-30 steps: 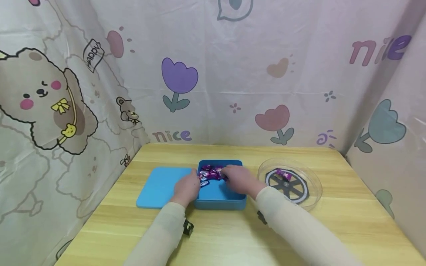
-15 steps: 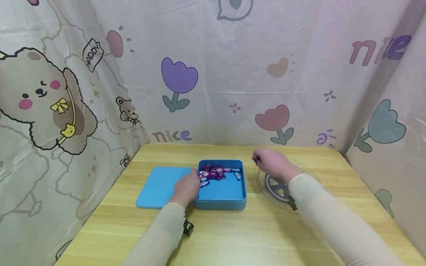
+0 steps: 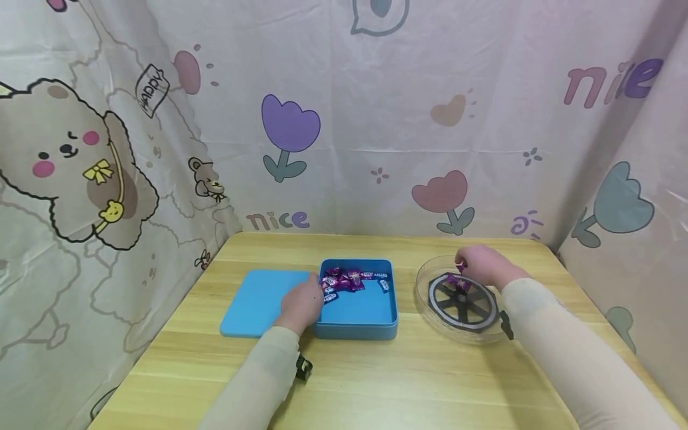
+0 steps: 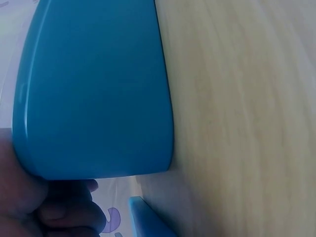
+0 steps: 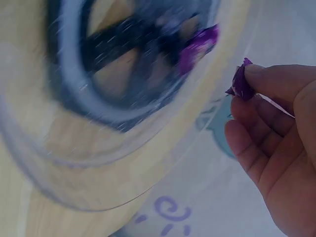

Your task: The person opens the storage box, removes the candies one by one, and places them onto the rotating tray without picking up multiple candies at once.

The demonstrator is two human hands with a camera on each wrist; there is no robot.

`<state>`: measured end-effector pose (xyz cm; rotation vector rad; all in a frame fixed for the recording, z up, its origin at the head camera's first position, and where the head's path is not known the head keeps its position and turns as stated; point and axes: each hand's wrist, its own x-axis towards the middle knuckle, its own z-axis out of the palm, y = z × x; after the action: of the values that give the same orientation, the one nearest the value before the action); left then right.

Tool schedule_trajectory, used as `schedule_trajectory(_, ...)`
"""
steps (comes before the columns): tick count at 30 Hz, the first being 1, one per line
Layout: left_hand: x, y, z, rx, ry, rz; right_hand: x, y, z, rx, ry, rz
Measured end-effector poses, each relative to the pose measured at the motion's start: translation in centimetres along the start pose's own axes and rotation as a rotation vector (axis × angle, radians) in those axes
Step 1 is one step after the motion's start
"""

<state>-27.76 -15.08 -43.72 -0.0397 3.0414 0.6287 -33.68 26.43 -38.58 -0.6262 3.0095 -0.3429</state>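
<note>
My left hand [image 3: 302, 304] grips the left wall of a blue box [image 3: 356, 332], with the thumb at the rim in the left wrist view. Purple wrapped candies [image 3: 344, 279] and several blue-and-white wrapped ones [image 3: 384, 286] lie along the box's back and left sides. My right hand [image 3: 484, 266] is over the back edge of a clear round dish [image 3: 424, 310]. Between thumb and forefinger it pinches a purple wrapped candy [image 5: 242, 84]. Another purple candy [image 5: 199, 48] lies in the dish, above a dark spoked wheel shape with a pale ring [image 3: 462, 303].
A light blue lid [image 3: 258, 304] lies flat left of the box, partly behind my left hand. All stand on a wooden table [image 3: 376, 382]. Printed cloth [image 3: 344, 119] hangs close behind the table and along both sides.
My right hand has left the box with a purple candy and moved right, over the dish. The left hand has stayed at the box.
</note>
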Motion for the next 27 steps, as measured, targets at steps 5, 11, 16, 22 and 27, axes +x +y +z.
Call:
schedule_trajectory(5, 0.1, -0.2, 0.1, 0.003, -0.001, -0.005, 0.0, 1.2, 0.4, -0.03, -0.058, 0.025)
schedule_trajectory(11, 0.1, -0.2, 0.2, -0.007, -0.006, -0.011, 0.1, 1.6, 1.0, -0.004, -0.134, 0.063)
schedule_trajectory(16, 0.0, -0.1, 0.1, -0.029, -0.012, -0.025, 0.2, 1.6, 1.6, -0.021, -0.163, 0.049)
schedule_trajectory(22, 0.1, -0.1, 0.2, -0.023, -0.017, -0.034, 0.1, 1.8, 2.2, -0.011, -0.161, 0.06)
schedule_trajectory(27, 0.0, -0.4, 0.2, -0.029, -0.015, -0.017, 0.2, 1.5, 2.1, -0.019, -0.143, 0.076)
